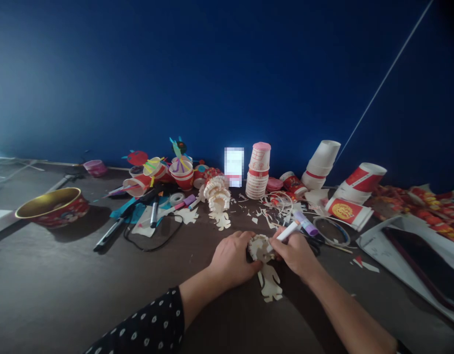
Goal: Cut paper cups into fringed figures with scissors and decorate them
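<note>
A cream-coloured cut-out figure (270, 282) lies on the dark table, its body and legs toward me and its round, frilled head farther away. My left hand (232, 258) grips the left edge of that head, fingers curled round the rim. In my right hand (295, 250) is a white pen (287, 231), pinched between thumb and fingers, with its lower end over the right side of the head. Just beyond my right hand lies a purple glue stick (305, 223). The pen's tip is too small to make out.
Frilled cream pieces (216, 194), paper scraps and stacked paper cups (257, 182) stand beyond my hands. At left are a red-and-gold bowl (52, 209), markers and a black cable. A phone (426, 263) rests at right near white coiled cord.
</note>
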The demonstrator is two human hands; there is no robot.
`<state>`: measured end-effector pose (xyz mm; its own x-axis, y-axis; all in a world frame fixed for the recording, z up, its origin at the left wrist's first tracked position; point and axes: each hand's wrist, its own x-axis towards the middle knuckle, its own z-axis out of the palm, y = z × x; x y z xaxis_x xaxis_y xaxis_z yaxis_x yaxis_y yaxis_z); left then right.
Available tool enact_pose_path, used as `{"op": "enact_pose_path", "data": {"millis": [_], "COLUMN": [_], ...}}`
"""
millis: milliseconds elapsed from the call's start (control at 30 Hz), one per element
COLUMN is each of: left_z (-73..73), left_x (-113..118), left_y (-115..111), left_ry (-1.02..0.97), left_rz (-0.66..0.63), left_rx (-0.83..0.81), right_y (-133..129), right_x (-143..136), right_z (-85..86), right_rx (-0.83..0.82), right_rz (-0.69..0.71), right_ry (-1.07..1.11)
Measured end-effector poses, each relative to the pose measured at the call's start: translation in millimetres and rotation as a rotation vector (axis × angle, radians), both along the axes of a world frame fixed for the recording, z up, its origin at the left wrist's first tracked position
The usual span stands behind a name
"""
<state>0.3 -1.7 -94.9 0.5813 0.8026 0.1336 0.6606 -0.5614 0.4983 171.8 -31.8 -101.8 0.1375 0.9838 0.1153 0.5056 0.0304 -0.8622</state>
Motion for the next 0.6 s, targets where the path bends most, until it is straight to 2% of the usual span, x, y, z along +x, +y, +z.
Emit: {"op": "enact_pose_path", "data": {"millis": [600], "left_z": [3.0], "left_x": [-0.3], "left_y": [-0.7], "left_ry": [0.022], "left_rz": [0.007], "left_rx": [-0.016], "right_y": [-0.4], "right_x": [-1.0], "right_z": [2.2], "right_rx": [0.002], "right_rz": [0.005], "right_ry": [-0.02]}}
